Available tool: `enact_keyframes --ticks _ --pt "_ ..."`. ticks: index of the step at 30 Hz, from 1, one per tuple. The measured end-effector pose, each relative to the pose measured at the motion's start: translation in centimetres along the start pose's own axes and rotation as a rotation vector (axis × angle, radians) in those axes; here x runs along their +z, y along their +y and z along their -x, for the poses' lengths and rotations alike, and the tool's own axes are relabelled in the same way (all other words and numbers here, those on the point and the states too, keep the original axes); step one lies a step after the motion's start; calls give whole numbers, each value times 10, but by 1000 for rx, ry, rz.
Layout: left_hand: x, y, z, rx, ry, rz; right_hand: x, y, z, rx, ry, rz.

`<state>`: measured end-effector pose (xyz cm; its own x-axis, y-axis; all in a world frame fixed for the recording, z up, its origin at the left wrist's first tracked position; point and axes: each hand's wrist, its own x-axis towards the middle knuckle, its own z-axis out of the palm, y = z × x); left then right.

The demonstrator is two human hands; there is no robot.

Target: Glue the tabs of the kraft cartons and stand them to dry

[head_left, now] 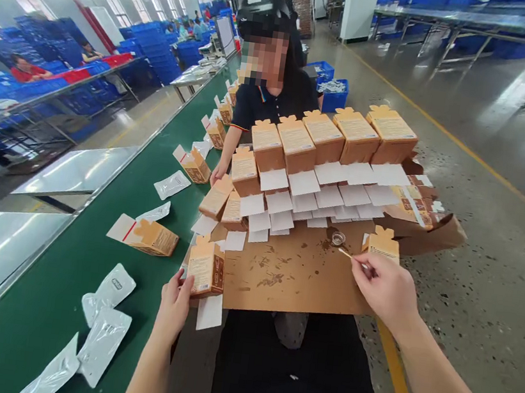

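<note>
My left hand (175, 304) grips a small brown carton (204, 269) by its near left side, at the near left corner of a cardboard sheet (294, 284). A white flap (210, 313) hangs from that carton over the sheet's edge. In my right hand (388, 290) a thin cotton swab (346, 253) is pinched, its tip pointing left toward a small clear dish (338, 239) of liquid. Just behind my right hand stands another brown carton (383, 241). Dark wet marks spot the cardboard between my hands.
Rows of brown cartons (319, 136) with white flaps are stacked across the cardboard's far side. Along the green conveyor belt (92, 238) lie silver pouches (105, 343) and an open carton (153, 237). A co-worker (276, 89) sits opposite, one arm reaching toward the belt.
</note>
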<state>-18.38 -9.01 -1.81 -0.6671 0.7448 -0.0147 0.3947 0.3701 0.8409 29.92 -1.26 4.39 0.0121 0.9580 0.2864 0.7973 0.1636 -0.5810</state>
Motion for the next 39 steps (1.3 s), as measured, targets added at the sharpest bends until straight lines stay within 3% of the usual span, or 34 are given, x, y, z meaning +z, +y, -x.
enact_keyframes --ticks 3,6,10,13,17,20,22,25,29,33,39 --pt "14 10 -16 -55 -223 43 1 3 -45 33 -185 201" --pt "14 4 2 -150 -251 164 10 5 -70 1 -266 316" --pt "-2 -4 45 -176 -187 364 20 13 -77 -35 -316 360" --pt "-7 6 67 -237 -161 538 19 22 -78 -33 -310 356" --pt "12 30 73 -233 -287 605 10 29 -78 -45 -204 244" --pt "42 43 66 -156 -317 618 9 20 -58 -48 -119 133" --pt "62 47 59 -123 -322 613 20 4 -29 -81 -98 15" --pt "78 47 53 -127 -367 589 57 -33 25 -193 -92 -237" --pt "78 44 56 -79 -372 563 113 -75 77 -282 -151 -320" --pt "79 38 66 -47 -384 528 141 -85 88 -330 -235 -260" --pt "95 15 72 -36 -321 540 144 -72 77 -336 -260 -230"
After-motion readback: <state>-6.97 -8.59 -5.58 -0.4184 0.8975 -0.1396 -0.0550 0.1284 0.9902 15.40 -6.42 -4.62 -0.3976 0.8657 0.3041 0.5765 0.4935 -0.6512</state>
